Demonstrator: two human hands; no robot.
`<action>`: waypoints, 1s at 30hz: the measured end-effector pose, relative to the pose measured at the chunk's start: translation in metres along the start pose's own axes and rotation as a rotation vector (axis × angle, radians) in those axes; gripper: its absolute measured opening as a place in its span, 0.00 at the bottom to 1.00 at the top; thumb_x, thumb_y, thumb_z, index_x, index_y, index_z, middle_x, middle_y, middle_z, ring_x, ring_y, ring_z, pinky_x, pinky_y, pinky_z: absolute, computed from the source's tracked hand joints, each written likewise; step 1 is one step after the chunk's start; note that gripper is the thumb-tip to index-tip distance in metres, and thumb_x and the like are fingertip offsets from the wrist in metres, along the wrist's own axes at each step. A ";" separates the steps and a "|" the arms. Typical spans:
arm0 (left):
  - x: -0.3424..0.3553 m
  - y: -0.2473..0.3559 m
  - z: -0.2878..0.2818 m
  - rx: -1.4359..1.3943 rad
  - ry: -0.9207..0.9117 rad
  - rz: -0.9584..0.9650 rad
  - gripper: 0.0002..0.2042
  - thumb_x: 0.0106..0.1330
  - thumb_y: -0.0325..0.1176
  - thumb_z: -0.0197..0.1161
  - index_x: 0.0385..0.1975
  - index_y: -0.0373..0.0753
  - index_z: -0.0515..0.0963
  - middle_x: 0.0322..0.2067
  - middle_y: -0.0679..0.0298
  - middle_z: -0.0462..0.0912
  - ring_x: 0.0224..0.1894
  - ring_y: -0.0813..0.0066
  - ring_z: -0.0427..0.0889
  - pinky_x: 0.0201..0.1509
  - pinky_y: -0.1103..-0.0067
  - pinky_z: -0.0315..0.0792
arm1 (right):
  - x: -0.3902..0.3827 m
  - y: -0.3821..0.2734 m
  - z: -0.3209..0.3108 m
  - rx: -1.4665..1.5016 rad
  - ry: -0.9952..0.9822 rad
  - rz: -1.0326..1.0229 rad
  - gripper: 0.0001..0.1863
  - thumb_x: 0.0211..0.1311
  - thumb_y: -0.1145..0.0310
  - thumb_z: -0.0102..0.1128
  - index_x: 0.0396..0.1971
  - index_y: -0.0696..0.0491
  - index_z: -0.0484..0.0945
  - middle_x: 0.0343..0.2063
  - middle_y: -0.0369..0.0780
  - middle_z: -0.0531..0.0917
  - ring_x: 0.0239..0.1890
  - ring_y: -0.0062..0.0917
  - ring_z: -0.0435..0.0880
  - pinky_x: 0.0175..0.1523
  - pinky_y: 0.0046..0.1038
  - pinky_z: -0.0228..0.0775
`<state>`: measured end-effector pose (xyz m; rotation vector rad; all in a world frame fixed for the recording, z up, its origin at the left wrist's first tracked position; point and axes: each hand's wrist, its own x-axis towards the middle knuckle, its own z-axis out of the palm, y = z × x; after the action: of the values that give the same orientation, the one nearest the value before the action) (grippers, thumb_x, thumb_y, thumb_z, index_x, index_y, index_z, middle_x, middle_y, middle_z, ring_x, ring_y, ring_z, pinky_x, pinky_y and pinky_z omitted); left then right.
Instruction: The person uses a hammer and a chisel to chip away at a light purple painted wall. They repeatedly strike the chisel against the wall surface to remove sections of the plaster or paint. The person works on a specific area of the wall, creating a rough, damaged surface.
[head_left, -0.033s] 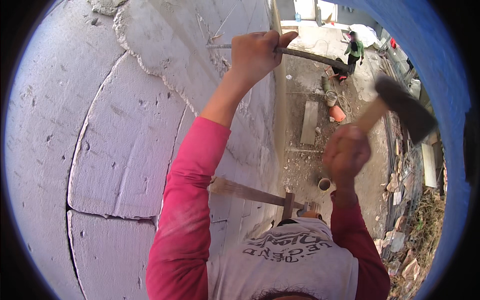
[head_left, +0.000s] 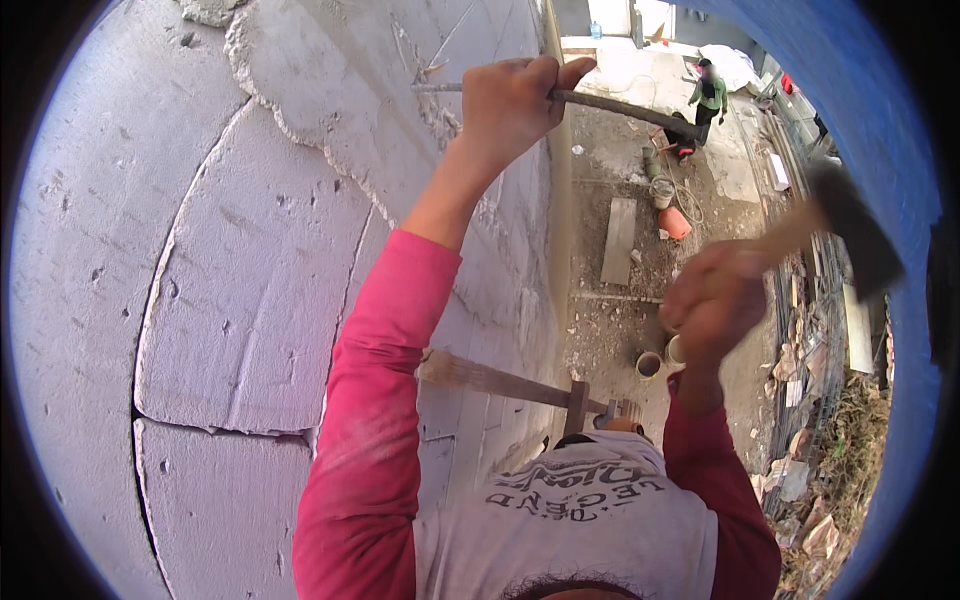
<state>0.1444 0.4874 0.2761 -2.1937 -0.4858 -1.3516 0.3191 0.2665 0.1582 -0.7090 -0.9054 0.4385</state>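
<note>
My left hand (head_left: 508,112) is closed around a long, thin metal chisel (head_left: 632,108). Its pale tip meets the rough grey-white block wall (head_left: 240,290), where the surface is scratched and chipped. The chisel's dark far end sticks out to the right over the yard. On the right, my right hand (head_left: 718,295) grips the wooden handle of a hammer (head_left: 858,232). The dark, blocky hammer head is blurred and well apart from the chisel's end.
Below me a wooden beam (head_left: 490,383) runs out from the wall. Far down lie a plank (head_left: 620,240), an orange container (head_left: 675,222), a bucket (head_left: 649,365) and rubble. A person in green (head_left: 710,95) stands at the far end. Blue sheeting (head_left: 915,150) borders the right.
My right hand and the hammer have swung to the right, farther from the chisel. My left hand and the chisel have hardly moved.
</note>
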 end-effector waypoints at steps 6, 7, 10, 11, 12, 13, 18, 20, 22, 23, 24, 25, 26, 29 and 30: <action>0.007 0.005 -0.004 -0.021 0.015 -0.009 0.19 0.60 0.34 0.72 0.12 0.43 0.69 0.10 0.62 0.71 0.11 0.61 0.70 0.15 0.68 0.59 | 0.022 -0.004 0.002 0.099 0.123 -0.502 0.25 0.79 0.54 0.43 0.20 0.51 0.72 0.16 0.33 0.72 0.17 0.19 0.72 0.20 0.24 0.66; 0.008 0.006 -0.004 -0.035 0.033 0.009 0.21 0.62 0.34 0.72 0.11 0.42 0.68 0.08 0.61 0.69 0.09 0.61 0.67 0.15 0.68 0.56 | 0.007 0.012 0.012 -0.123 0.058 -0.387 0.25 0.80 0.55 0.43 0.20 0.51 0.72 0.16 0.33 0.73 0.15 0.18 0.71 0.19 0.23 0.64; 0.010 -0.004 -0.004 -0.011 0.044 -0.019 0.20 0.62 0.33 0.72 0.11 0.42 0.68 0.09 0.60 0.70 0.10 0.61 0.68 0.15 0.68 0.57 | -0.027 0.027 0.025 -0.065 -0.116 0.253 0.25 0.80 0.57 0.43 0.20 0.52 0.72 0.17 0.34 0.75 0.10 0.17 0.68 0.14 0.20 0.59; 0.010 -0.005 -0.005 -0.018 0.041 -0.012 0.20 0.62 0.33 0.71 0.11 0.42 0.69 0.09 0.60 0.70 0.10 0.61 0.68 0.15 0.68 0.58 | -0.026 0.043 0.008 0.035 -0.046 0.263 0.26 0.81 0.56 0.42 0.20 0.52 0.72 0.17 0.34 0.75 0.09 0.17 0.67 0.13 0.20 0.57; 0.007 -0.005 -0.007 -0.018 0.033 -0.015 0.20 0.62 0.34 0.71 0.11 0.42 0.69 0.09 0.60 0.71 0.10 0.61 0.69 0.16 0.68 0.58 | -0.017 0.029 0.006 0.070 -0.031 0.186 0.26 0.81 0.55 0.42 0.20 0.52 0.72 0.17 0.33 0.74 0.09 0.17 0.67 0.13 0.20 0.57; 0.000 -0.002 -0.008 -0.026 0.021 -0.025 0.20 0.62 0.34 0.71 0.11 0.42 0.70 0.10 0.60 0.71 0.11 0.61 0.69 0.16 0.69 0.59 | -0.007 0.015 0.003 0.099 -0.014 0.105 0.27 0.81 0.54 0.42 0.19 0.51 0.72 0.17 0.33 0.74 0.09 0.18 0.67 0.13 0.20 0.57; 0.000 0.006 -0.008 -0.043 -0.020 -0.046 0.19 0.64 0.35 0.70 0.12 0.42 0.71 0.10 0.60 0.72 0.11 0.60 0.70 0.16 0.69 0.60 | -0.020 0.004 0.015 -0.075 -0.210 0.150 0.23 0.81 0.57 0.43 0.25 0.53 0.74 0.20 0.34 0.76 0.14 0.17 0.72 0.17 0.22 0.64; 0.004 0.004 -0.003 -0.017 -0.024 -0.044 0.20 0.65 0.36 0.70 0.12 0.42 0.72 0.10 0.60 0.72 0.11 0.60 0.70 0.16 0.69 0.60 | -0.029 0.020 0.012 -0.147 -0.289 0.245 0.21 0.81 0.59 0.43 0.28 0.54 0.75 0.21 0.34 0.78 0.15 0.17 0.74 0.18 0.22 0.67; 0.001 0.000 -0.005 0.023 -0.011 -0.057 0.20 0.66 0.37 0.69 0.12 0.42 0.71 0.10 0.60 0.72 0.11 0.60 0.70 0.16 0.68 0.60 | -0.023 0.016 0.019 -0.134 -0.230 0.255 0.24 0.81 0.54 0.40 0.28 0.54 0.75 0.18 0.34 0.76 0.13 0.17 0.72 0.17 0.22 0.66; 0.003 -0.005 -0.007 0.022 -0.028 -0.055 0.16 0.63 0.36 0.70 0.14 0.43 0.74 0.11 0.62 0.74 0.13 0.61 0.73 0.18 0.69 0.63 | -0.016 0.006 0.019 -0.088 -0.132 0.215 0.28 0.81 0.49 0.38 0.26 0.53 0.75 0.15 0.33 0.73 0.11 0.17 0.69 0.15 0.23 0.63; -0.004 -0.001 -0.011 0.009 -0.063 -0.082 0.12 0.60 0.35 0.70 0.16 0.45 0.76 0.12 0.63 0.76 0.15 0.62 0.77 0.19 0.69 0.66 | -0.009 -0.009 0.015 -0.030 -0.052 0.165 0.30 0.80 0.45 0.37 0.26 0.53 0.75 0.14 0.33 0.71 0.10 0.17 0.67 0.13 0.23 0.61; -0.003 -0.002 -0.015 0.003 -0.082 -0.095 0.09 0.57 0.34 0.71 0.18 0.46 0.78 0.13 0.65 0.78 0.17 0.63 0.80 0.20 0.69 0.69 | -0.001 -0.026 0.012 0.026 0.022 0.107 0.32 0.80 0.42 0.35 0.26 0.52 0.75 0.12 0.32 0.69 0.09 0.17 0.65 0.12 0.23 0.59; -0.004 -0.003 -0.018 -0.007 -0.076 -0.104 0.09 0.57 0.34 0.71 0.18 0.46 0.78 0.13 0.65 0.77 0.17 0.63 0.80 0.20 0.69 0.70 | 0.014 -0.037 0.009 0.175 0.044 -0.012 0.32 0.79 0.41 0.36 0.27 0.52 0.76 0.14 0.32 0.71 0.10 0.18 0.67 0.12 0.24 0.61; -0.003 0.000 -0.018 -0.032 -0.070 -0.103 0.10 0.57 0.33 0.71 0.17 0.46 0.78 0.13 0.65 0.77 0.17 0.63 0.80 0.20 0.69 0.69 | 0.028 -0.043 0.016 0.652 0.072 -0.254 0.31 0.79 0.40 0.35 0.30 0.47 0.81 0.12 0.30 0.68 0.15 0.16 0.70 0.12 0.24 0.59; -0.002 0.002 -0.014 -0.041 -0.071 -0.091 0.10 0.57 0.34 0.71 0.17 0.46 0.77 0.13 0.65 0.77 0.17 0.63 0.80 0.20 0.69 0.69 | 0.015 -0.030 0.020 0.394 -0.023 -0.139 0.31 0.79 0.41 0.36 0.29 0.48 0.79 0.12 0.31 0.69 0.14 0.17 0.69 0.13 0.24 0.60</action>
<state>0.1346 0.4772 0.2790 -2.2841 -0.5962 -1.3443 0.3125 0.2621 0.1961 -0.2801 -0.8511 0.4834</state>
